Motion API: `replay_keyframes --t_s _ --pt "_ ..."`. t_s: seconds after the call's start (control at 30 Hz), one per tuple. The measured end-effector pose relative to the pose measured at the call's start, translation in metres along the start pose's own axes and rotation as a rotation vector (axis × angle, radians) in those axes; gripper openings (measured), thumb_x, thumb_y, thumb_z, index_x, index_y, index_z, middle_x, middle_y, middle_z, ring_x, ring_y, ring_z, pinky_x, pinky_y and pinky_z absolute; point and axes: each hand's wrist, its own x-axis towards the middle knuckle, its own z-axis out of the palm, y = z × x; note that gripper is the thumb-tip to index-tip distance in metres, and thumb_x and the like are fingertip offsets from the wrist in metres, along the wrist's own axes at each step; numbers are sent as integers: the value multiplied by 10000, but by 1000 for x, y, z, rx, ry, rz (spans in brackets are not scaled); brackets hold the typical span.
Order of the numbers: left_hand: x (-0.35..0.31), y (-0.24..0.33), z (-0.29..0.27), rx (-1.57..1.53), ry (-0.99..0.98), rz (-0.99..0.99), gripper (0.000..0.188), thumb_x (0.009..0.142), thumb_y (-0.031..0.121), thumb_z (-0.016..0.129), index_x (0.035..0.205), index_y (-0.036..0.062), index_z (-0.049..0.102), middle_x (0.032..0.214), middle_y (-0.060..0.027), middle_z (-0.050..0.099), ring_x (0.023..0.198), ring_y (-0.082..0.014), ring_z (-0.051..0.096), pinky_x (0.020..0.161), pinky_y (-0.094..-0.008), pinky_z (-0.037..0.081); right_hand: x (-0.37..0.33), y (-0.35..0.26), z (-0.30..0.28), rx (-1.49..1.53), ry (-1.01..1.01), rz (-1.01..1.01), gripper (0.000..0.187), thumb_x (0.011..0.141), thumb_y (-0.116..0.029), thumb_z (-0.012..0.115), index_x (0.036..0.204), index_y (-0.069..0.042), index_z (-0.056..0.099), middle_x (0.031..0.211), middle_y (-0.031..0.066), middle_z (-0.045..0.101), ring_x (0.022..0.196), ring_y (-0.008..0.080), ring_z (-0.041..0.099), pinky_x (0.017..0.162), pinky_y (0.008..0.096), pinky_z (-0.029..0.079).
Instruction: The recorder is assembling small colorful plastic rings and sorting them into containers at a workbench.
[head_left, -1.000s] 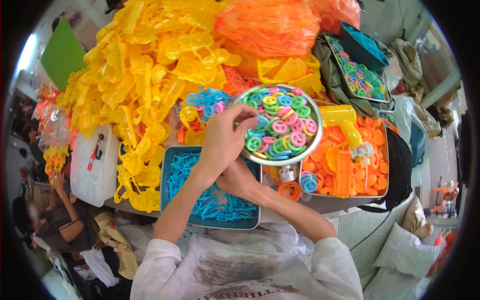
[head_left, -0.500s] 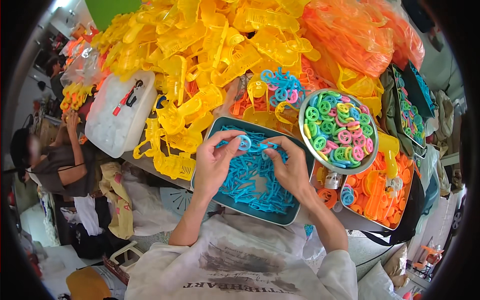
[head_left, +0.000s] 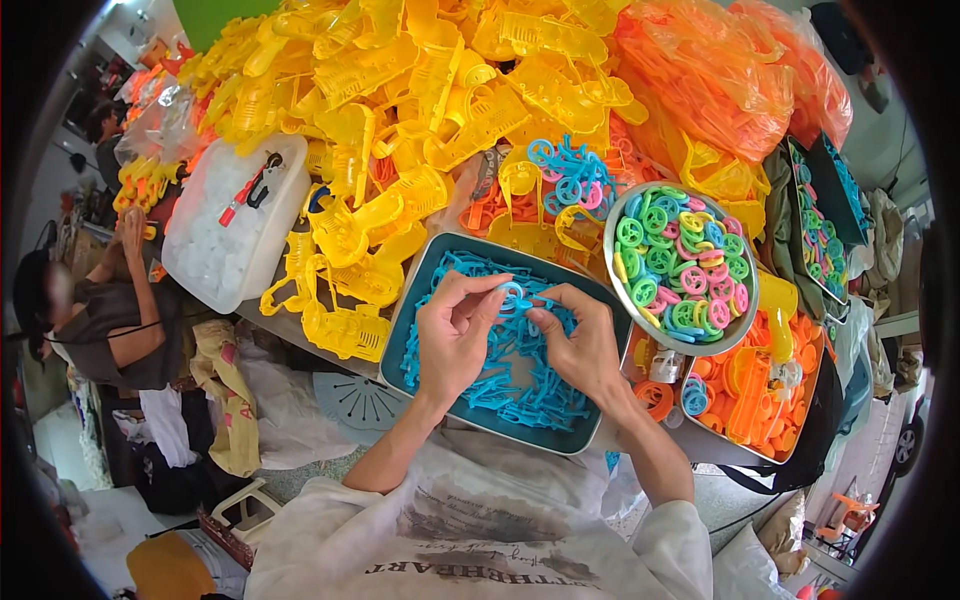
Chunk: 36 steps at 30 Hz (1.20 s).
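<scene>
Wheel (head_left: 513, 295) and stem (head_left: 533, 303) have drawn closer over the tray (head_left: 570, 438)! Left hand (head_left: 455, 335) pinches the round, pale-blue wheel; right hand (head_left: 583, 342), the blue stem, mostly covered. Do they touch? I can't tell.

Left forearm (head_left: 396, 446) and right forearm (head_left: 655, 450) both angle inward. Left hand (head_left: 458, 338) and right hand (head_left: 582, 345) raised in front of torso, near each other, fingertips just apart. Both thumb-and-index pinches, tips facing each other. Left fingers (head_left: 468, 291) bent. Elbows out wide.
</scene>
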Motion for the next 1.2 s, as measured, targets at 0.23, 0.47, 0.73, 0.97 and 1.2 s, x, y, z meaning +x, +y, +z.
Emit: replay_keyframes --t_s 0.23,0.47,0.73,0.97,1.2 --pt "-2 -7 10 -117 113 -9 150 961 88 608 1062 -20 632 997 -55 587 847 -111 644 725 -261 579 2 -5 0 49 71 95 151 848 -87 709 921 40 672 796 154 682 760 208 642 669 322 487" --pt "1 -7 9 -70 125 -67 77 967 65 581 979 -11 580 1030 -101 644 858 -126 659 725 -282 600 1 4 1 51 84 51 160 883 -113 691 913 42 665 765 89 672 748 121 577 677 284 459" --pt "0 -1 13 37 126 -63 38 962 42 571 950 9 559 1004 -101 631 832 -108 641 707 -277 598 1 1 -3 144 2 187 145 853 -87 696 927 38 686 825 155 708 805 188 672 699 324 501" --pt "2 -6 20 177 191 82 29 928 -39 569 923 -11 565 937 -66 558 809 -116 618 662 -242 570 -2 -2 2 16 99 121 150 868 -110 708 890 35 676 762 99 678 722 124 593 665 289 471" --pt "-1 -4 23 119 205 43 43 908 -59 589 924 -19 583 919 -59 509 843 -132 613 664 -240 565 -4 -10 1 -7 113 172 165 865 -124 703 894 39 692 761 120 687 687 146 599 633 303 468"
